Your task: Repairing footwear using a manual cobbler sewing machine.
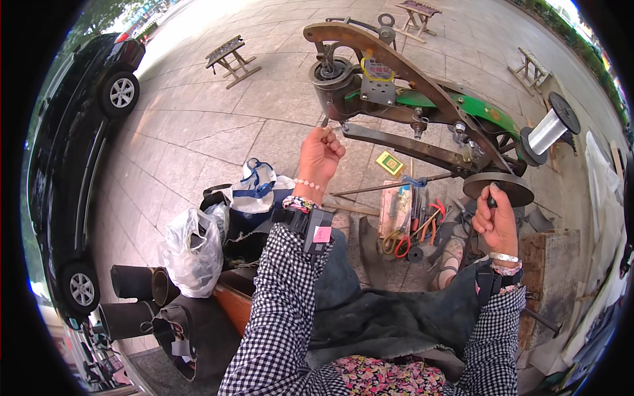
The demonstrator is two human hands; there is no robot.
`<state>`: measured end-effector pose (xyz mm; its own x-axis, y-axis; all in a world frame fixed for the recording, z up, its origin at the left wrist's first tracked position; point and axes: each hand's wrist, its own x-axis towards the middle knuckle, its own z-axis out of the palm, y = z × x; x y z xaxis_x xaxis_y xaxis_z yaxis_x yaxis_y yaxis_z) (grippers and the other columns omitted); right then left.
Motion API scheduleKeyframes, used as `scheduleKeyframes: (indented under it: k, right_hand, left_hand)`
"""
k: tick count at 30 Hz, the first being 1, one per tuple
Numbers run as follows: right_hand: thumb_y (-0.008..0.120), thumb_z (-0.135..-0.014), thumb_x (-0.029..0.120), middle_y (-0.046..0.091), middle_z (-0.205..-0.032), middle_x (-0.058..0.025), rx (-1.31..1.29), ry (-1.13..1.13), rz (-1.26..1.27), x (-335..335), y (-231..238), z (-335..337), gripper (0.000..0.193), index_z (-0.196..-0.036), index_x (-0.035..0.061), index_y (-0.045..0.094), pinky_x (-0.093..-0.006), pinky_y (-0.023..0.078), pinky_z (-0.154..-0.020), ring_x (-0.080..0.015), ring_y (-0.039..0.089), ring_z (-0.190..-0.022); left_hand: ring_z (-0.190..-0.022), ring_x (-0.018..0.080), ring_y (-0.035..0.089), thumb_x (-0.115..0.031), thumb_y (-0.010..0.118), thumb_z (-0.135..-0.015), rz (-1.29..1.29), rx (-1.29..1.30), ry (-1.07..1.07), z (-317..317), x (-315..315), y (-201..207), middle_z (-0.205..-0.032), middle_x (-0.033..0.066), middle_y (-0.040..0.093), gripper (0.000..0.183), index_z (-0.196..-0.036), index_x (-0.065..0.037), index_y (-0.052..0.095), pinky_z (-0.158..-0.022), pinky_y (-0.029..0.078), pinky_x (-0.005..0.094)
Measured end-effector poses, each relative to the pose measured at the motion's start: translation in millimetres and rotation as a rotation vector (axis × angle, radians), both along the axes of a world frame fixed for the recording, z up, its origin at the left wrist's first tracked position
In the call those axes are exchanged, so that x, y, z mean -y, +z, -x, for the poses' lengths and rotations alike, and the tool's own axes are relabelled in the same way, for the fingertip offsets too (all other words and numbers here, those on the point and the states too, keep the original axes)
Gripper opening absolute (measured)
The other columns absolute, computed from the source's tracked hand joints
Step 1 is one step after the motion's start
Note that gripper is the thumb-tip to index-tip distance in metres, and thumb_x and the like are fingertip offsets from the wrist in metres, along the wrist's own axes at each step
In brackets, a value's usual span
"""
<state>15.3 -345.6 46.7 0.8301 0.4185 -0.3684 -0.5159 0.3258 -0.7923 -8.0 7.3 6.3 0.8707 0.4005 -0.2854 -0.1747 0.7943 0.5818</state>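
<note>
A hand-cranked shoe-repair sewing machine (487, 112), with a green body and a long rusty arm, stands before me. My left hand (321, 156) is closed, fingers curled in, just below the machine's sewing head (331, 82) and beside the tip of its long narrow lower arm (389, 142). Whatever sits between those fingers is too small or hidden to make out. At the right, my right hand (495, 216) grips a small dark crank handle at the near edge of the round metal handwheel (507, 188). A spool of pale thread (549, 131) is mounted beyond the wheel.
Pliers, red-handled scissors (403, 246) and other tools lie on the ground between my feet. A yellow-green packet (390, 163) rests near the machine. Left are a white plastic bag (191, 251), dark cylindrical containers (129, 320) and a parked black car (72, 165). Folding stools (231, 61) stand farther off.
</note>
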Motion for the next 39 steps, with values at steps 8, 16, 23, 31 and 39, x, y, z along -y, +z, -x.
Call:
scheduleKeyframes:
  k: [8, 16, 23, 31, 39]
  right_hand:
    - [0.047, -0.085, 0.033, 0.037, -0.047, 0.0007, 0.039, -0.02, -0.07, 13.7, 6.9, -5.4, 0.025, -0.076, 0.0102, 0.047, -0.023, 0.025, -0.034, -0.0078, 0.027, -0.031]
    - [0.055, -0.079, 0.028, 0.043, -0.048, -0.0001, 0.273, -0.193, 0.52, 0.0, 12.8, -0.3, 0.025, -0.067, 0.0071, 0.049, -0.0191, 0.026, -0.032, -0.0062, 0.035, -0.034]
    - [0.061, -0.075, 0.02, 0.048, -0.053, -0.0006, 0.448, -0.323, 0.761, -7.8, 14.8, 0.7, 0.019, -0.071, 0.0039, 0.052, -0.018, 0.028, -0.033, -0.0044, 0.037, -0.037]
    - [0.072, -0.061, 0.021, 0.051, -0.076, -0.0073, 0.87, -0.6, 1.393, -22.0, 14.2, 9.4, 0.045, -0.094, 0.0019, 0.048, -0.0306, 0.042, -0.061, -0.0188, 0.05, -0.064]
    - [0.071, -0.059, 0.023, 0.033, -0.128, -0.0195, 1.16, -0.681, 1.79, -27.9, 18.0, 9.3, 0.076, -0.121, -0.0003, 0.034, -0.0425, 0.031, -0.093, -0.0342, 0.033, -0.117]
  left_hand:
    - [-0.047, 0.0116, 0.036, -0.009, 0.051, -0.073, -0.153, -0.256, 0.101, 2.0, -5.5, -9.6, -0.055, -0.0008, 0.038, 0.011, -0.065, -0.01, 0.044, -0.046, 0.035, 0.0285]
    - [-0.048, 0.0136, 0.039, -0.01, 0.053, -0.073, -0.224, -0.401, 0.083, 1.7, -2.2, -12.3, -0.059, 0.0013, 0.041, 0.011, -0.066, -0.009, 0.045, -0.047, 0.036, 0.031]
    - [-0.048, 0.0141, 0.041, -0.008, 0.051, -0.071, -0.175, -0.4, 0.23, 6.2, -5.5, -12.9, -0.062, 0.0025, 0.042, 0.006, -0.07, -0.007, 0.046, -0.045, 0.037, 0.0311]
    - [-0.048, 0.0145, 0.044, -0.007, 0.049, -0.069, -0.225, -0.342, 0.237, 7.8, 9.7, -9.4, -0.064, 0.0023, 0.044, 0.009, -0.079, -0.008, 0.049, -0.043, 0.038, 0.0294]
    - [-0.048, 0.0131, 0.045, -0.01, 0.05, -0.073, -0.207, -0.287, 0.048, 1.2, 30.7, -7.6, -0.062, 0.0012, 0.045, 0.005, -0.077, -0.009, 0.049, -0.041, 0.037, 0.0284]
